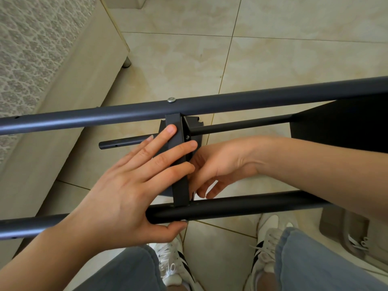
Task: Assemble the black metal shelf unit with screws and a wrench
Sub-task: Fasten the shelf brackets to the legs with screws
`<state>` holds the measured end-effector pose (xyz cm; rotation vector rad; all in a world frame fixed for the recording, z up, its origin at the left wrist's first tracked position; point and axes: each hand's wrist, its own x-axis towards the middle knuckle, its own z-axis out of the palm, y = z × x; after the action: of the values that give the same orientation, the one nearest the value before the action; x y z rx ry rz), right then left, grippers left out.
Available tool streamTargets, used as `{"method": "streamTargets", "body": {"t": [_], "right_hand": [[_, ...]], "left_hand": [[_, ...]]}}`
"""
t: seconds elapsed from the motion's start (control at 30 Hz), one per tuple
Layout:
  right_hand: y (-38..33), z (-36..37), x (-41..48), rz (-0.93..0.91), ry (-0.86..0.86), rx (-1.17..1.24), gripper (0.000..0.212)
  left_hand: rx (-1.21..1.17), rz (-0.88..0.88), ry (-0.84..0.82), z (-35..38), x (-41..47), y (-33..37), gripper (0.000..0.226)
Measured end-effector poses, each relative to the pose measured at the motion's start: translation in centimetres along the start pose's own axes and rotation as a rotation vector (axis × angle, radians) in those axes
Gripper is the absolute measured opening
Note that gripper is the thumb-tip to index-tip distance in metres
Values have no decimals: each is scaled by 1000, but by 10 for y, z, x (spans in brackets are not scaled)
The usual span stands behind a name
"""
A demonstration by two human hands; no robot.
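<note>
The black metal shelf frame lies on its side over the tiled floor. Its far tube (252, 101) carries a silver screw head (171, 99), and its near tube (241, 206) runs just above my knees. A black crossbar (180, 185) joins the two tubes. My left hand (126, 185) lies flat over the crossbar with straight fingers, thumb tucked under the near tube. From the right, my right hand (218, 164) reaches behind the crossbar. Its curled fingertips pinch something small, which I cannot make out, at the joint with the near tube. A black shelf panel (340, 127) sits at the right.
A wooden bed side (69, 101) with a patterned cover (31, 49) and a round leg (126, 64) runs along the left. Thin black rods (241, 124) lie under the frame. My white shoes (174, 265) stand below it, and a grey plastic object (357, 234) sits at the lower right.
</note>
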<state>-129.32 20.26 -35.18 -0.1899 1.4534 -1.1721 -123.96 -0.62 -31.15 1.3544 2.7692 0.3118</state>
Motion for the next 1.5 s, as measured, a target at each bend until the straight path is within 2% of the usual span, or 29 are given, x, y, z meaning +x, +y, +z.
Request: {"method": "streamTargets", "body": {"t": [0.17,0.33,0.53,0.67,0.87,1.0,1.1,1.23,1.4,1.5], "right_hand": [[0,-1,2,59,62,-85,10],[-2,-3,1,53,-14,-24,6],[-2,-3,0,72,33,-82,6],[-2,-4,0,43,-14,-6,4],[-2,-1,4,54,14,-58,6],[-3,-6,1,48,-44,-9,5],[-1,-6,3,42,-50,-16,6],[-3,-4,4,45,-14,-35,19],[-8,-2,2,67,-14,-56,4],[-6,-2,1,46,-23,2,7]], "left_hand": [[3,5,3,0,0,-1,68],[-1,4,7,0,0,-1,68],[-2,2,8,1,1,-1,67],[-1,1,2,0,1,-1,67],[-1,0,3,0,1,0,66],[-5,-6,-5,-1,2,-1,67],[-9,-3,0,0,1,-1,66],[-17,2,0,0,1,-1,66],[-20,-6,0,-1,2,-3,66],[-26,-10,2,-1,3,-3,65]]}}
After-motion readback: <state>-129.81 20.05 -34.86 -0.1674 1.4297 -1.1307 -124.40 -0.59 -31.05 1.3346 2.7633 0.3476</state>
